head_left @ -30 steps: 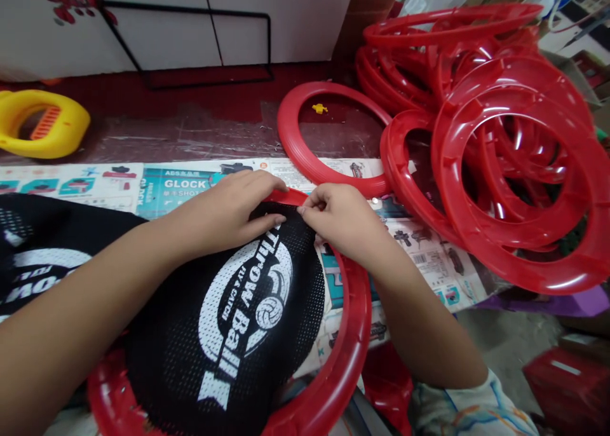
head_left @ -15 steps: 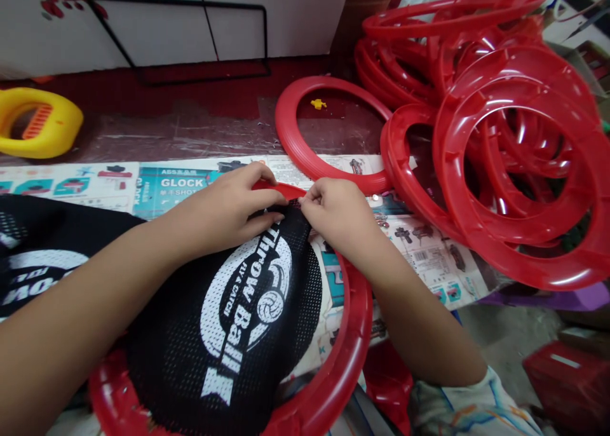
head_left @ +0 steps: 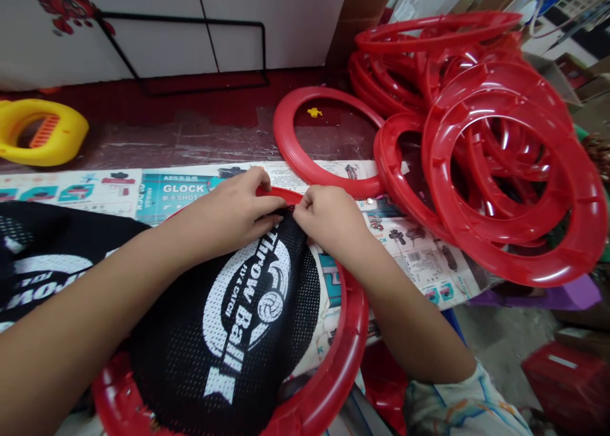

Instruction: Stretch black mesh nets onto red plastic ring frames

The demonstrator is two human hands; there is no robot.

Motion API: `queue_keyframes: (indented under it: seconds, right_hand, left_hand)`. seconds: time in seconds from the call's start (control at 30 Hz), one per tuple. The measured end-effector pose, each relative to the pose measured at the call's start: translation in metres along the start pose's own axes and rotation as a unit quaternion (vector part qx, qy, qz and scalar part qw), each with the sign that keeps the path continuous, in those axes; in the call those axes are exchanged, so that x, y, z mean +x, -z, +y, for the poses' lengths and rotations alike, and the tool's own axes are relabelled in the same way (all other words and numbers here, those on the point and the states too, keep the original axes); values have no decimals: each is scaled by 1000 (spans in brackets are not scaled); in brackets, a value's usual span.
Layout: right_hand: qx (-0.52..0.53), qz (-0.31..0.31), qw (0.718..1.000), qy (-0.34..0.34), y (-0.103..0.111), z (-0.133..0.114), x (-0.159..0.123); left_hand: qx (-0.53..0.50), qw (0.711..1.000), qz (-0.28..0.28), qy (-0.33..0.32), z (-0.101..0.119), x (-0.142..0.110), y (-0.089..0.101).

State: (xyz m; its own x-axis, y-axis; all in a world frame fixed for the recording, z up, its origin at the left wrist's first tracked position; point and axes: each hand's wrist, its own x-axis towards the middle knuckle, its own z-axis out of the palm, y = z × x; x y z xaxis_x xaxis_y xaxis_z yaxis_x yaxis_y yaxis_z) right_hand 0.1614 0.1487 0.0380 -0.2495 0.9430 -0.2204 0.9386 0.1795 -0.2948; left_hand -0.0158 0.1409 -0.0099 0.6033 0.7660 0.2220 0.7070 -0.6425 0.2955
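Observation:
A black mesh cloth (head_left: pixel 181 334) with white "Throw Ball" print lies over a red plastic ring (head_left: pixel 350 340) at the near edge of the table. At the ring's far side my right hand (head_left: pixel 331 217) pinches the cloth's edge between thumb and fingers. Close beside it, my left hand (head_left: pixel 238 210) has its thumb and fingers closed on the same edge, against the ring. The left fingertips nearly meet the right ones. The cloth's right side hangs loose inside the ring. Another printed black cloth (head_left: pixel 47 258) lies at the left, partly behind my left forearm.
Several red rings (head_left: pixel 515 169) are heaped at the right. One ribbed red ring (head_left: pixel 290 131) lies flat beyond my hands, a small yellow piece (head_left: pixel 314 112) inside it. A yellow plastic part (head_left: pixel 61 134) is at far left. A black wire frame (head_left: pixel 190 20) stands against a white box (head_left: pixel 157 48).
Both hands stay at the ring's far edge. My left fingers have closed inward toward the right hand, and the cloth's right side has folded slightly. The camera view has shifted a little.

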Motion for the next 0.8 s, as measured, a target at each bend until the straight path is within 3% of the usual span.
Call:
queue_keyframes:
  seconds: [0.27, 0.37, 0.47, 0.57, 0.67, 0.8]
  right_hand:
    - [-1, -8, 1000, 22, 17, 0, -16]
    - [-6, -67, 996, 64, 20, -5, -28]
    - [-49, -107, 986, 120, 9, -12, -34]
    - [-87, -63, 988, 115, -8, -15, -31]
    - [-102, -33, 990, 97, -18, -16, -27]
    - [-115, -35, 984, 130, -22, -15, -25]
  left_hand:
    - [-19, 999, -28, 7, -6, -2, 4]
    - [-32, 998, -35, 45, -13, -4, 9]
    - [-20, 995, -17, 97, -17, -4, 11]
    - [-12, 991, -20, 128, -17, -5, 13]
    - [-4, 990, -63, 130, -16, -14, 17]
    - [0, 986, -111, 123, -16, -26, 22]
